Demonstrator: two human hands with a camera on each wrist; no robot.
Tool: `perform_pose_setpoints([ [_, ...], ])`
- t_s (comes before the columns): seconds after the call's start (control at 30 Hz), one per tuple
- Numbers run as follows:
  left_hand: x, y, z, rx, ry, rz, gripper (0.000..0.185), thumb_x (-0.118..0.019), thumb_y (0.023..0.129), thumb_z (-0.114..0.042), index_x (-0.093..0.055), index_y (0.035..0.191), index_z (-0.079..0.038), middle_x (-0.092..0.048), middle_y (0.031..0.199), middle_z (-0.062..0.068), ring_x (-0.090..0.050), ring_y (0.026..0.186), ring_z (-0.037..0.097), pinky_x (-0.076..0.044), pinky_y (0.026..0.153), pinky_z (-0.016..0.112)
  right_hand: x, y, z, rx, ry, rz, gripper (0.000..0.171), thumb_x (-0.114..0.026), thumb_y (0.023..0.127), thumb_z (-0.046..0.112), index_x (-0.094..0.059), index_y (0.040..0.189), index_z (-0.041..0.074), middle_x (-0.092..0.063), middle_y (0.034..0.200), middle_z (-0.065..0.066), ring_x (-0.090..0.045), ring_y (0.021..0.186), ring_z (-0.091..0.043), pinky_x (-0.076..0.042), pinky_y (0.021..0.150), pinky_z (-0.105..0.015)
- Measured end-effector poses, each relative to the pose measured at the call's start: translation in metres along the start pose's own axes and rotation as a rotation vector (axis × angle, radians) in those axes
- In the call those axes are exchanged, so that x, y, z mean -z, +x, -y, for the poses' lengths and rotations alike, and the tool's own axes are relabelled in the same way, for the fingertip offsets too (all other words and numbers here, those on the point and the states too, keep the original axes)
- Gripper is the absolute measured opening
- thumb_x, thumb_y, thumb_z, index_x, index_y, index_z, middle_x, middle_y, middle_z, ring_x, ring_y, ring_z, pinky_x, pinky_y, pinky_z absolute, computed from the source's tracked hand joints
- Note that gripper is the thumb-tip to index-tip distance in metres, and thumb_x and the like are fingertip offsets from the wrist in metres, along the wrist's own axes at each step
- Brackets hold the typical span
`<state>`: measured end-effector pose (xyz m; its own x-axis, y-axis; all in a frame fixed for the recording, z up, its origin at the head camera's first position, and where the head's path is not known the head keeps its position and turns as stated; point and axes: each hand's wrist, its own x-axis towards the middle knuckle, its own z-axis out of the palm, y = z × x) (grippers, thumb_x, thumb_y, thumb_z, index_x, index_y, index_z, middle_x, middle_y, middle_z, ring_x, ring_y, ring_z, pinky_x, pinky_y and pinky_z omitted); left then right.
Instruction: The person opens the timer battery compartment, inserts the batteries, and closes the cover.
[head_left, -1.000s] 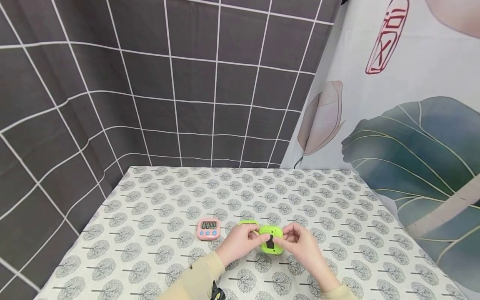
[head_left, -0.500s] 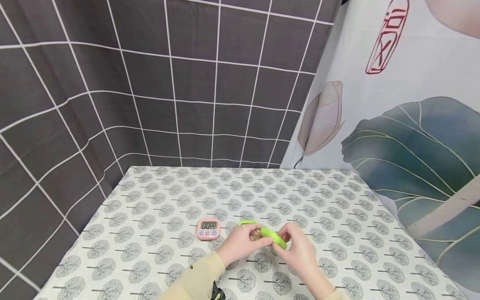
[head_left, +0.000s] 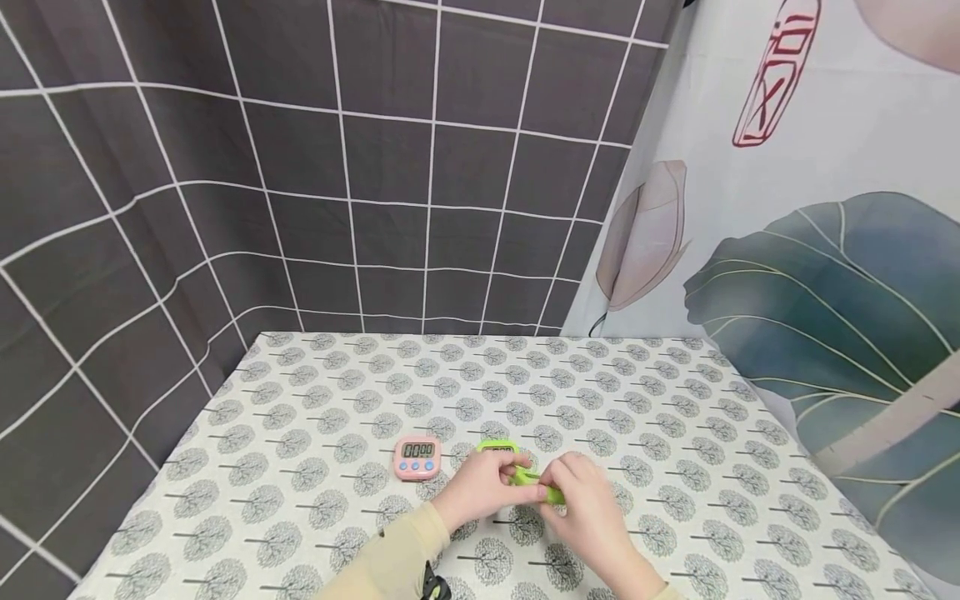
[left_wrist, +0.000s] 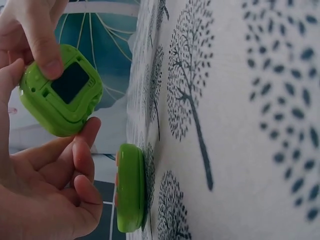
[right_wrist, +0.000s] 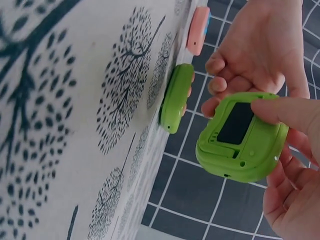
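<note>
Hands meet just above the counter (head_left: 675,400): left hand (head_left: 480,486) and right hand (head_left: 588,504) both pinch a green timer (right_wrist: 242,135), fingers (left_wrist: 42,37) clamped on it, back side up. Second green timer (head_left: 497,448) lies flat just behind; pink timer (head_left: 417,457) sits to its left.

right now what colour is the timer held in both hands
Bright green timer with a dark rectangular patch on its back, held by both hands; the right wrist view shows it best.

Green timer (right_wrist: 242,137), back upward, dark panel showing, above tablecloth.
</note>
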<state>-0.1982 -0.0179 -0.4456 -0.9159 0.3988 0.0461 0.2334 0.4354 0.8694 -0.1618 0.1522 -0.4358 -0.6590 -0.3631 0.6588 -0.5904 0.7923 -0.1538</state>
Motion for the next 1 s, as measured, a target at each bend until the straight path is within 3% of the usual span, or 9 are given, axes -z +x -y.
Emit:
perform_pose_setpoints([
  [0.2, 0.001, -0.001, 0.002, -0.007, -0.011, 0.016, 0.056, -0.079, 0.072, -0.045, -0.068, 0.111, -0.006, -0.064, 0.082, -0.011, -0.056, 0.070, 0.003, -0.048, 0.065, 0.019, 0.002, -0.001, -0.001, 0.045, 0.017, 0.004, 0.041, -0.088, 0.052, 0.012, -0.053, 0.074, 0.018, -0.047, 0.075, 0.014, -0.040, 0.073, -0.001, -0.042, 0.067, -0.023],
  [0.53, 0.003, -0.003, 0.001, -0.047, 0.025, 0.015, 0.057, -0.078, 0.073, -0.044, -0.067, 0.114, -0.006, -0.061, 0.080, -0.011, -0.051, 0.067, 0.003, -0.045, 0.061, 0.018, 0.004, -0.003, -0.007, 0.033, 0.127, 0.045, 0.041, -0.088, 0.052, 0.018, -0.061, 0.083, 0.019, -0.053, 0.081, 0.015, -0.045, 0.077, 0.000, -0.045, 0.071, -0.025],
  [0.8, 0.003, -0.002, 0.004, -0.069, 0.043, 0.033, 0.057, -0.078, 0.073, -0.043, -0.066, 0.116, -0.007, -0.063, 0.088, -0.008, -0.051, 0.069, 0.003, -0.046, 0.061, 0.017, 0.011, -0.005, -0.017, -0.049, 0.177, 0.109, 0.039, -0.088, 0.056, 0.023, -0.065, 0.088, 0.020, -0.056, 0.086, 0.017, -0.050, 0.083, -0.003, -0.048, 0.074, -0.030],
  [1.0, 0.003, -0.002, 0.006, -0.067, 0.059, 0.039, 0.060, -0.080, 0.071, -0.042, -0.065, 0.119, -0.009, -0.067, 0.103, -0.001, -0.055, 0.077, 0.002, -0.048, 0.070, 0.017, 0.015, -0.006, -0.023, -0.131, 0.158, 0.188, 0.057, -0.087, 0.059, 0.031, -0.069, 0.108, 0.010, -0.063, 0.100, 0.004, -0.058, 0.093, -0.014, -0.052, 0.082, -0.041],
])
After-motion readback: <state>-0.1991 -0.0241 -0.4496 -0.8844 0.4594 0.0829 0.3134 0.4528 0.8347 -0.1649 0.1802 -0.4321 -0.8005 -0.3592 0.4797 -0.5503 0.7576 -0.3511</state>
